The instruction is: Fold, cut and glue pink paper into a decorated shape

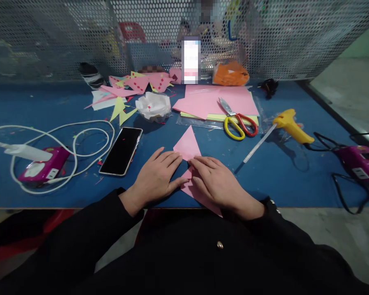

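A pink sheet of paper point(187, 145), folded to a point, lies on the blue table point(49, 102) near its front edge. My left hand point(158, 176) rests flat on the paper's left part with fingers stretched out. My right hand point(219, 182) lies flat over the paper's right part, its fingertips touching those of the left hand. Both hands press the paper down; neither wraps round it. The paper's near corner sticks out past the table edge under my right wrist.
A black phone point(121, 150) lies left of my hands, beside a white cable point(80, 139) and a magenta power strip point(43, 168). Behind are scissors point(238, 121) on a pink paper stack point(209, 100), a yellow glue gun point(290, 127), crumpled white paper point(153, 105), paper scraps point(135, 84) and a mesh screen point(295, 37).
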